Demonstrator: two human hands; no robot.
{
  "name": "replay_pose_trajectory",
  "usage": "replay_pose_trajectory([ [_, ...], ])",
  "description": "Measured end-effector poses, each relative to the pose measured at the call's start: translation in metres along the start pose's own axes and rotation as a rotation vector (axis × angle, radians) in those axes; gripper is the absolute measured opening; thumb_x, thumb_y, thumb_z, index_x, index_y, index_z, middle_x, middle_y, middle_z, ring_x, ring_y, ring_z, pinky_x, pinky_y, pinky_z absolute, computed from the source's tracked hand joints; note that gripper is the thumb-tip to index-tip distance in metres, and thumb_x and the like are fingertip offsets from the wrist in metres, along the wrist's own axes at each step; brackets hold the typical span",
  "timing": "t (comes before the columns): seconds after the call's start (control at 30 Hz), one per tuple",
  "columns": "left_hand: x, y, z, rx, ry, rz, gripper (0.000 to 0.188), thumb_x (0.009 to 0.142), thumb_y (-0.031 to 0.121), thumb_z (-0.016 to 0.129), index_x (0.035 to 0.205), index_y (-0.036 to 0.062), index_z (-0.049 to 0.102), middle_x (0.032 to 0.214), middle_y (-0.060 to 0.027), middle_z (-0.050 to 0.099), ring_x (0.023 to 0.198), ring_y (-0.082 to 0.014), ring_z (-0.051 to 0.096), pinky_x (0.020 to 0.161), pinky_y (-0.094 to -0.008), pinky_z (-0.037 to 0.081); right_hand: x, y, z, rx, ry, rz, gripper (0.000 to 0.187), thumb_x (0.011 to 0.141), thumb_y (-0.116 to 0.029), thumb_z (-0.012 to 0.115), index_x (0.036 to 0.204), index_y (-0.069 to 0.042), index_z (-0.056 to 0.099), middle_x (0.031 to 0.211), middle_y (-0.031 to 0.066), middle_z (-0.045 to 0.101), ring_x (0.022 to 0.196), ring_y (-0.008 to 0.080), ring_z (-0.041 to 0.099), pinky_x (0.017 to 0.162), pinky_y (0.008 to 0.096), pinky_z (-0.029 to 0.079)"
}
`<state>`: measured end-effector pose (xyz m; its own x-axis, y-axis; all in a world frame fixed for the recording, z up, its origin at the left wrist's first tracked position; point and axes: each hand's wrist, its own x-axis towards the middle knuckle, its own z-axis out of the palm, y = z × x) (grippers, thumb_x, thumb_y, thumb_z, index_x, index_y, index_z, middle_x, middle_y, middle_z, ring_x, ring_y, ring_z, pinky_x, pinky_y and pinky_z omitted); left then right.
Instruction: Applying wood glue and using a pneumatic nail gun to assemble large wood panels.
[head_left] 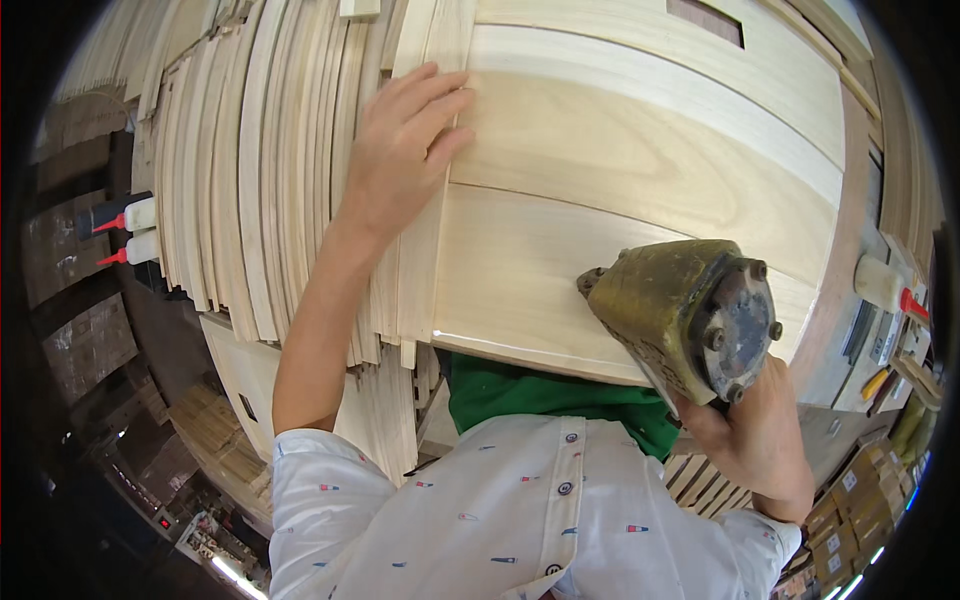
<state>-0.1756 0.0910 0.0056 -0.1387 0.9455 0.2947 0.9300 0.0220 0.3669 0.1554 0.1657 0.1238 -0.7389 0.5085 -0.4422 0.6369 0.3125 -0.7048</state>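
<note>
A pale wooden panel [600, 150] made of wide boards lies in front of me. A narrow wooden strip [424, 255] runs along its left edge. My left hand [405, 145] lies over this strip, fingers stretched out and thumb apart, its fingertips touching the panel's edge. My right hand [745, 430] is wrapped round the handle of a worn, olive-coloured nail gun [660, 300], which is partly hidden under the tool's head. The gun is over the panel's near right part, its nose pointing left. Whether the nose touches the wood I cannot tell.
Many thin wooden strips [250, 170] are stacked on the left. Beyond them stand two white glue bottles [140, 230] with red tips. Another glue bottle [880, 283] is at the right, near small tools. Cardboard boxes [850, 510] sit low on the right.
</note>
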Motion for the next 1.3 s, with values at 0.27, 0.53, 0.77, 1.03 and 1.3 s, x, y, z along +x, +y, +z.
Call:
replay_pose_trajectory([
  [0.27, -0.011, -0.013, 0.011, 0.044, 0.147, -0.114, 0.054, 0.087, 0.028, 0.068, 0.132, 0.0019, 0.052, 0.146, -0.0179, 0.040, 0.136, -0.0351, 0.036, 0.111, -0.0438, 0.031, 0.016, -0.024, -0.016, 0.115, -0.054, 0.208, 0.035, 0.076, -0.008, 0.068, 0.105, 0.006, 0.056, 0.086, 0.0236, 0.065, 0.077, 0.0397, 0.065, 0.071, 0.0444, 0.051],
  [0.53, -0.005, -0.018, 0.019, -0.068, 0.171, -0.274, 0.067, 0.080, 0.031, 0.071, 0.134, -0.0015, 0.049, 0.143, -0.0223, 0.042, 0.132, -0.0358, 0.040, 0.110, -0.0419, 0.034, 0.104, -0.068, -0.057, 0.071, 0.235, -0.120, 0.027, 0.083, -0.016, 0.064, 0.094, 0.008, 0.058, 0.067, 0.0090, 0.061, 0.055, 0.0146, 0.062, 0.051, 0.0282, 0.050],
  [0.77, -0.001, -0.024, 0.028, -0.159, 0.285, -0.216, 0.066, 0.077, 0.026, 0.074, 0.131, -0.0022, 0.050, 0.139, -0.0218, 0.046, 0.130, -0.0355, 0.043, 0.108, -0.0416, 0.036, 0.200, -0.104, -0.076, -0.022, 0.304, -0.209, 0.030, 0.082, -0.025, 0.065, 0.090, 0.003, 0.064, 0.068, 0.0064, 0.060, 0.057, 0.0116, 0.060, 0.053, 0.0262, 0.049],
  [1.03, -0.002, -0.022, 0.027, -0.215, 0.316, -0.237, 0.068, 0.072, 0.020, 0.077, 0.130, -0.0018, 0.049, 0.132, -0.0217, 0.048, 0.124, -0.0367, 0.043, 0.107, -0.0435, 0.035, 0.265, -0.115, -0.077, 0.050, 0.294, -0.114, 0.018, 0.077, -0.014, 0.067, 0.082, 0.004, 0.067, 0.065, 0.0083, 0.062, 0.049, 0.0154, 0.058, 0.046, 0.0293, 0.048],
  [1.3, -0.001, -0.022, 0.027, -0.210, 0.299, -0.242, 0.069, 0.074, 0.021, 0.075, 0.132, -0.0025, 0.048, 0.135, -0.0204, 0.047, 0.126, -0.0359, 0.043, 0.108, -0.0429, 0.035, 0.280, -0.110, -0.072, 0.020, 0.304, -0.074, 0.018, 0.078, -0.013, 0.065, 0.085, 0.003, 0.067, 0.067, 0.0088, 0.064, 0.050, 0.0156, 0.059, 0.046, 0.0300, 0.048],
])
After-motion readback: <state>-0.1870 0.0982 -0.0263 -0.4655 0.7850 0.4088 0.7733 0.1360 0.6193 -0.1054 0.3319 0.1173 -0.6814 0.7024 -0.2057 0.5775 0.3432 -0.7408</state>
